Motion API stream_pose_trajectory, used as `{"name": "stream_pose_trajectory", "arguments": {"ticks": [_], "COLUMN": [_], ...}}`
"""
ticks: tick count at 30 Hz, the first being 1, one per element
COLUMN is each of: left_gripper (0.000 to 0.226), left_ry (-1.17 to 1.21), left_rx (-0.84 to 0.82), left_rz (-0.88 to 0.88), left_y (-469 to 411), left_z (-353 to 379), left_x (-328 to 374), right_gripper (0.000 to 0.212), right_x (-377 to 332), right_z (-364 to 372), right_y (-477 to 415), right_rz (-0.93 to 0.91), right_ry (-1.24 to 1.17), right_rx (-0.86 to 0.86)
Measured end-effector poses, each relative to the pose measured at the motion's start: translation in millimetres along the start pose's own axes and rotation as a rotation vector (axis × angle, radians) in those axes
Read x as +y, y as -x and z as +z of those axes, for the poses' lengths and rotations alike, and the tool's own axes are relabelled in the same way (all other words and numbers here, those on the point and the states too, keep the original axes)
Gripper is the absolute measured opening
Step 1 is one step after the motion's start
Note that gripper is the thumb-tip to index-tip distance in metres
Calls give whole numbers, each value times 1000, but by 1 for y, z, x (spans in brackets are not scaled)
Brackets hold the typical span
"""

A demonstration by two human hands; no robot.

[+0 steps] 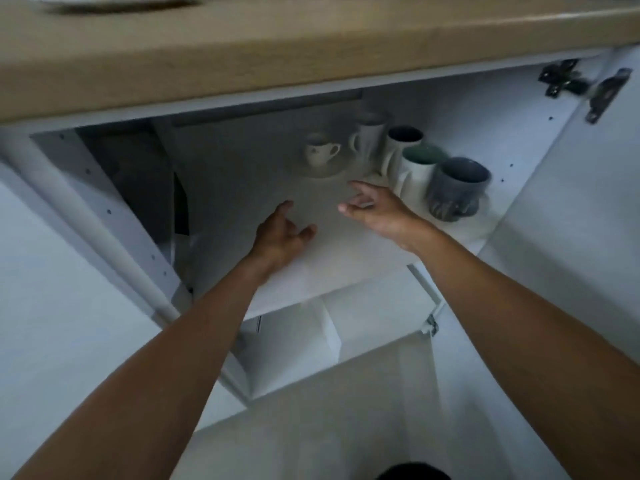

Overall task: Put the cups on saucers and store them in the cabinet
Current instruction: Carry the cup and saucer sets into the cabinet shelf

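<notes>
Reaching into the open cabinet, the left hand (pixel 282 233) is held empty, fingers loosely spread, in front of and left of the small white cup (pixel 320 152). That cup is seated on its saucer (pixel 323 172) at the shelf's back. The right hand (pixel 374 207), also empty and spread, is held just in front of the saucer. Thin, brittle china is judged likely; the saucer's rim should be gripped.

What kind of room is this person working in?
Most likely a home kitchen. A wooden countertop runs above an open white cabinet, and its shelf holds mugs and a small cup on a saucer.
</notes>
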State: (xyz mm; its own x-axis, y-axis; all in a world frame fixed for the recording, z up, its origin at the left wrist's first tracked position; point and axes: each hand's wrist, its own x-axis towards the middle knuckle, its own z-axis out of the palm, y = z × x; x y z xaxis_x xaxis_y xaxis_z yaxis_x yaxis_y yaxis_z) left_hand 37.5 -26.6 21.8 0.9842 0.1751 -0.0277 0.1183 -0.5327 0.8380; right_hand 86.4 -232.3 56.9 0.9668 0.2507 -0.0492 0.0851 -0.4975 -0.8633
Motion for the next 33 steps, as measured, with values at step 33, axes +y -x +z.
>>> {"name": "stream_pose_trajectory", "arguments": {"ticks": [33], "left_gripper": [65], "left_ry": [-337], "left_rx": [142], "left_rz": [76], "left_y": [140], "left_z": [-309], "left_x": [234], "right_gripper": [91], "right_x": [-343], "right_z": [-109], "right_y": [109], "right_rz": [56], "right_ry": [82], "right_rx": [-323]}}
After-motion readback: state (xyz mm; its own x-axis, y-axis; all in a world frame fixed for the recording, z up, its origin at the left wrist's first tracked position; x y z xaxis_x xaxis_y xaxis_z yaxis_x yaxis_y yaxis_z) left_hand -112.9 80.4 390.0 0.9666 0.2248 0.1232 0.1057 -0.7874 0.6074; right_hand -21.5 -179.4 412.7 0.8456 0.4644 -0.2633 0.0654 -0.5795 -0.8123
